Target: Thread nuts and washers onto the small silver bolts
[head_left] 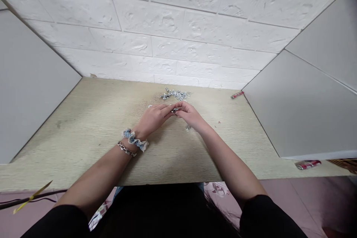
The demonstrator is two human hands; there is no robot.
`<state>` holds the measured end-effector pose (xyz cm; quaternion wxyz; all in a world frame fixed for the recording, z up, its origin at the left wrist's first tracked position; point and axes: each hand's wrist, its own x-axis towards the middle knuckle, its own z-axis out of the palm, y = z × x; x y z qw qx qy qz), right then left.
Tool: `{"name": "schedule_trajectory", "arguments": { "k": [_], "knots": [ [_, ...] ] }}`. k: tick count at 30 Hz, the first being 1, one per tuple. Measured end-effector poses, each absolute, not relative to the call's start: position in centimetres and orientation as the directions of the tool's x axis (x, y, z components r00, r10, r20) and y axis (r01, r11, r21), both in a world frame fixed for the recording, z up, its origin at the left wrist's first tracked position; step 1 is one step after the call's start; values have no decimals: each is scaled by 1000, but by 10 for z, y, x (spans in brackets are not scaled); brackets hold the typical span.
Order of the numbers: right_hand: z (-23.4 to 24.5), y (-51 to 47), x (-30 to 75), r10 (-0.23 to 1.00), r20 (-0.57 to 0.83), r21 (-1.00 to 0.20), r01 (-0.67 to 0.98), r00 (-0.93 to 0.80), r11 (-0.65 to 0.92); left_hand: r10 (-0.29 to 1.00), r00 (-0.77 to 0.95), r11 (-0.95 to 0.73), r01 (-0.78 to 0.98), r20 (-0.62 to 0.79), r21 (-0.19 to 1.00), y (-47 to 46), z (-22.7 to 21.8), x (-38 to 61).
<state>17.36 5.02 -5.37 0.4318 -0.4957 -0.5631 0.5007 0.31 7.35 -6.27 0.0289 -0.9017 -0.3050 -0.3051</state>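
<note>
My left hand and my right hand meet over the middle of the table. Between their fingertips is a small metal bolt, which both hands pinch; whether a nut or washer is on it, I cannot make out. Just beyond the fingers lies a loose pile of silvery bolts, nuts and washers. A small metal piece rests on the table beneath my right wrist. Another pale, round piece shows beside the knuckles of my left hand.
The pale wooden table runs up to a white brick-patterned wall. Grey panels stand at the left and right. A red battery lies by the right panel, and a red cylinder near the front right edge.
</note>
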Motion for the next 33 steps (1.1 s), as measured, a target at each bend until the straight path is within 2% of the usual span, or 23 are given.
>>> {"name": "schedule_trajectory", "arguments": {
  "k": [3,6,10,14,18,22,28,33],
  "knots": [
    [-51,50,175,991,-36,-997,66,-132,-27,536,623,-814,561,570,152,74,-62,3],
    [-50,49,175,997,-14,-995,95,-74,-7,531,615,-814,562,583,148,75,-61,2],
    [-50,46,174,997,74,-954,288,-34,81,496,606,-831,540,621,137,73,-59,3],
    [-52,45,174,963,222,-802,534,-151,269,472,618,-846,519,629,125,72,-59,4],
    [-55,47,175,926,286,-669,640,-248,378,475,620,-844,522,624,124,72,-61,3],
    [-55,47,176,919,291,-657,643,-266,394,466,614,-845,523,637,114,74,-64,3],
    [-52,44,175,925,296,-723,577,-238,380,486,605,-839,525,631,143,76,-65,2],
    [-52,44,174,938,281,-777,525,-203,347,614,570,-778,555,546,295,72,-59,4]
  ]
}}
